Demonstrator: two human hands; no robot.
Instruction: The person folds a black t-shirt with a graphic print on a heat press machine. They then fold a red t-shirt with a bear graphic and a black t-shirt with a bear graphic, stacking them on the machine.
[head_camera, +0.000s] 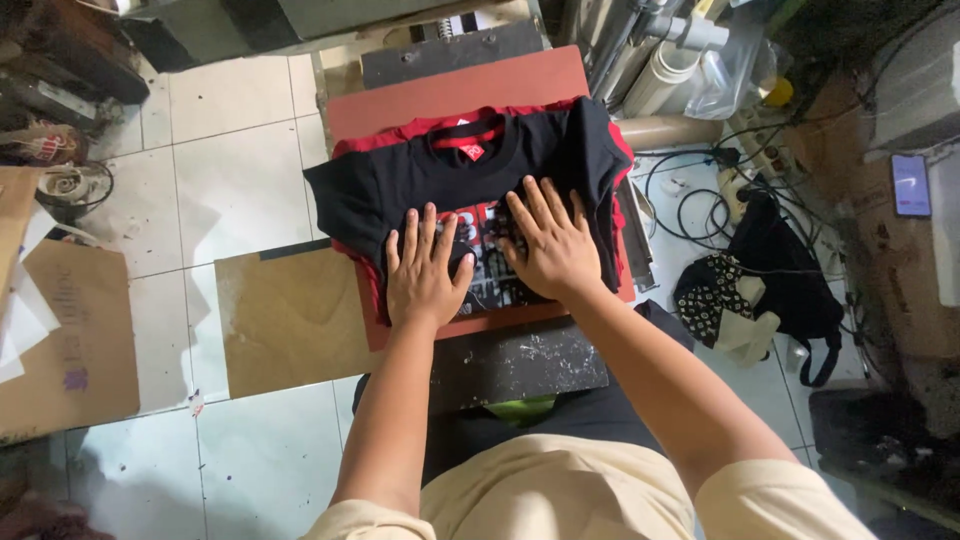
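Note:
A black T-shirt (420, 175) with red trim and a printed design on its front lies spread on a reddish-brown press platen (450, 90). My left hand (425, 270) rests flat on the shirt's lower front, fingers spread. Beside it, my right hand (550, 245) presses flat on the printed design (490, 240), fingers apart. Neither hand holds anything. Both palms cover part of the print.
A brown board (285, 320) lies on the tiled floor at left, next to cardboard sheets (70, 340). Black cables (700, 200), a black patterned bag (750, 290) and white tubes (665, 70) crowd the right. A lit phone (910, 185) sits far right.

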